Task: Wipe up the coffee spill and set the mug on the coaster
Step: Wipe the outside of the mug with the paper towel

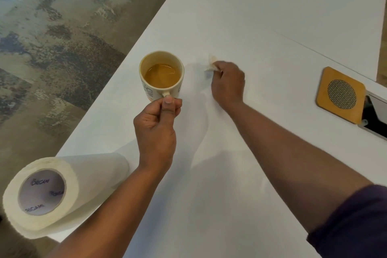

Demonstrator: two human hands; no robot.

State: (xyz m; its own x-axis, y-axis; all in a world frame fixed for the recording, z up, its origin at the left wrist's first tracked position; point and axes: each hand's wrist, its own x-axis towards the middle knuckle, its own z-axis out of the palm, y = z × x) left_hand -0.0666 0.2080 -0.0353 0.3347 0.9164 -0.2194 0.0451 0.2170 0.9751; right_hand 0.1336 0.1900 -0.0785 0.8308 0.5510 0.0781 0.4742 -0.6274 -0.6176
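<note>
A cream mug half full of light brown coffee stands on the white table near its left edge. My left hand pinches the mug's handle from the near side. To the right of the mug, my right hand presses a crumpled, coffee-stained paper towel against the tabletop; only a corner of the towel sticks out past my fingers. No brown liquid shows on the table around the towel. A square wooden coaster with a round mesh centre lies far to the right, with nothing on it.
A roll of paper towel lies on its side at the table's near left corner, partly overhanging the edge. A metal-framed cable hatch sits right behind the coaster. The table's left edge drops to a mottled floor.
</note>
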